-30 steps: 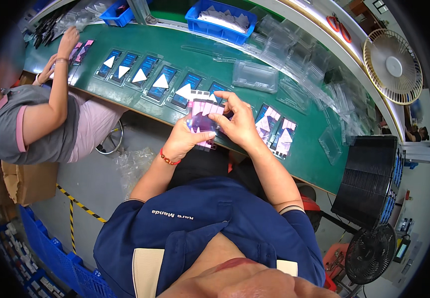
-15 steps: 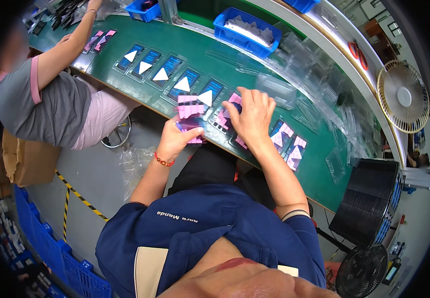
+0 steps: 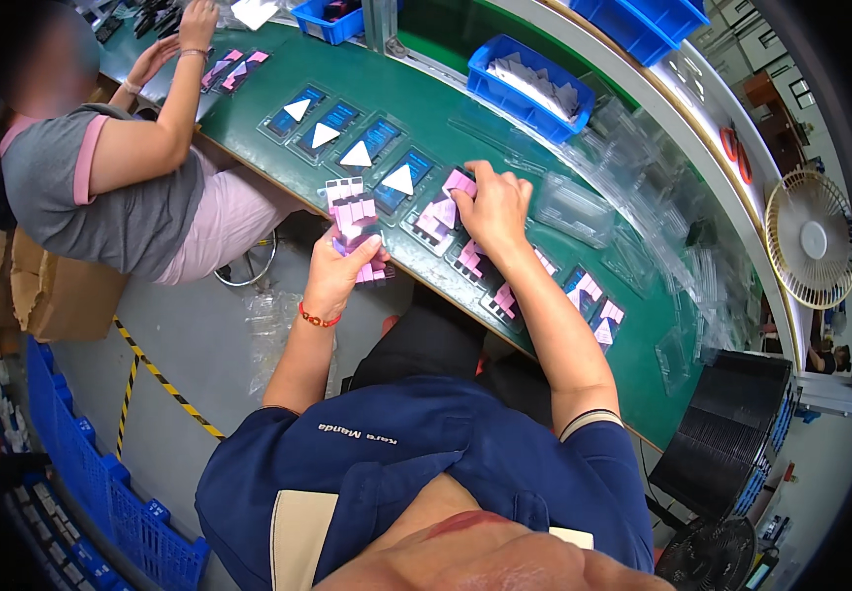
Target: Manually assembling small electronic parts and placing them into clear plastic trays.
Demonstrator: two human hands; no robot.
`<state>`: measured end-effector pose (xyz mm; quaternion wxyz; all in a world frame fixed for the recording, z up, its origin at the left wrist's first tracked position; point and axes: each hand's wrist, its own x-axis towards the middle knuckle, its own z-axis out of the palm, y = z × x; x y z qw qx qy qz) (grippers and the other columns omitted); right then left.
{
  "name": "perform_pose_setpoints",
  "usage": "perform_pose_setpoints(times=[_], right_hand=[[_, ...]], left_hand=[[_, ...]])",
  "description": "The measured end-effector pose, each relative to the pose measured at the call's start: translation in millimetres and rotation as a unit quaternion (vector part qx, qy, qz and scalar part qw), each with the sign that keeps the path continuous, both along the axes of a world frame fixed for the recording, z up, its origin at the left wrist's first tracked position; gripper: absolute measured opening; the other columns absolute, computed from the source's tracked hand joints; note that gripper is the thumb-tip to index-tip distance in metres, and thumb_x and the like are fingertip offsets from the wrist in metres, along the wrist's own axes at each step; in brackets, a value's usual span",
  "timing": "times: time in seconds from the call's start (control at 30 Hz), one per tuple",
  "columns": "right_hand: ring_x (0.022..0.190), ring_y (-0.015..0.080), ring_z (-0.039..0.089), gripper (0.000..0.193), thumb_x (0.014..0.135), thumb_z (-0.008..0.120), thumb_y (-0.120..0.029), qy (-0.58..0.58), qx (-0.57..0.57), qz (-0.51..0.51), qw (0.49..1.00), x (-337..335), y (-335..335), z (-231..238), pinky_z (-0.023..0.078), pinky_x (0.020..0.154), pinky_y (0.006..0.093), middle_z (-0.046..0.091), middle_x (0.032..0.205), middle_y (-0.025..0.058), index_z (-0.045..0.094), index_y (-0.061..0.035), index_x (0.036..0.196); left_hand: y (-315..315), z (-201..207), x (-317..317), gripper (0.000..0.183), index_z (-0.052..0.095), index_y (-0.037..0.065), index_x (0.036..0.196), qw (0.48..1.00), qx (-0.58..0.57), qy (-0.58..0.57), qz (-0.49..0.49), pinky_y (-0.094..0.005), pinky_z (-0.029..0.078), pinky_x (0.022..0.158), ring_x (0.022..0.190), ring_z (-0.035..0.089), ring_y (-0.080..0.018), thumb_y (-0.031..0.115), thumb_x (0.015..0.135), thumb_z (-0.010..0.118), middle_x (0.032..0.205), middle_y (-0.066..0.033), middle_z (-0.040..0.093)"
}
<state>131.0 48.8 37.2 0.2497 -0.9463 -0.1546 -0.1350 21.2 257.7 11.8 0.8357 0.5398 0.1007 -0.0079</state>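
Observation:
My left hand [image 3: 332, 271] is closed round a stack of pink-and-black printed cards [image 3: 355, 215], held up at the table's near edge. My right hand [image 3: 497, 209] pinches the edge of a pink printed card [image 3: 439, 215] between thumb and fingers. This card lies over a clear plastic tray in the row. To its left, several clear trays hold blue inserts, each with a white triangle [image 3: 400, 180] on top. Under and beyond my right forearm lie more pink-covered pieces [image 3: 584, 286], partly hidden by the arm.
A green table [image 3: 278, 167] carries the row. Behind it stand a blue bin [image 3: 532, 87] of white pieces and piled clear plastic shells [image 3: 574, 212]. Black stacked trays [image 3: 726, 433] stand at right. A co-worker [image 3: 135, 163] sits at left beside a cardboard box [image 3: 66, 291].
My right hand has moved one tray leftward along the row; a pink card now covers the tray whose white triangle showed before. The left hand keeps its stack. The whole view has shifted slightly.

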Motion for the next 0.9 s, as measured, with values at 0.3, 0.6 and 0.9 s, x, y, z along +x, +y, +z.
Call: perform_pose_setpoints(times=[0.3, 0.6, 0.9], right_hand=[[0.080, 0.0202, 0.060, 0.052, 0.073, 0.081, -0.024, 0.132, 0.159, 0.192, 0.960, -23.5, 43.6, 29.3, 0.046, 0.074, 0.0355, 0.063, 0.085, 0.0079, 0.060, -0.0034, 0.117], [0.078, 0.0164, 0.064, 0.034, 0.075, 0.077, -0.017, 0.173, 0.199, 0.097, 0.960, 31.6, 62.5, -1.3, 0.046, 0.075, 0.0322, 0.068, 0.081, 0.0070, 0.067, -0.0059, 0.105], [0.093, 0.0300, 0.055, 0.039, 0.072, 0.078, -0.028, -0.150, -0.063, 0.052, 0.985, 18.2, 74.9, 21.5, 0.036, 0.087, 0.0441, 0.064, 0.089, 0.0126, 0.064, -0.0044, 0.101]], left_hand=[[-6.5, -0.2, 5.8, 0.039, 0.061, 0.002, 0.112, 0.999, 0.041, -0.027, 0.000, -0.0235, 0.053, 0.067, 0.073, 0.063, -0.0090, -0.003, 0.076, 0.077, 0.089, -0.0023, 0.067], [25.5, -8.7, 7.2, 0.029, 0.056, -0.001, 0.120, 0.998, -0.033, -0.024, 0.039, -0.0294, 0.054, 0.070, 0.079, 0.064, -0.0134, 0.010, 0.094, 0.061, 0.088, -0.0065, 0.066], [46.4, -10.2, 5.3, 0.040, 0.052, -0.001, 0.125, 0.995, 0.039, -0.013, 0.088, -0.0270, 0.054, 0.068, 0.076, 0.065, -0.0141, 0.005, 0.088, 0.067, 0.086, -0.0067, 0.067]])
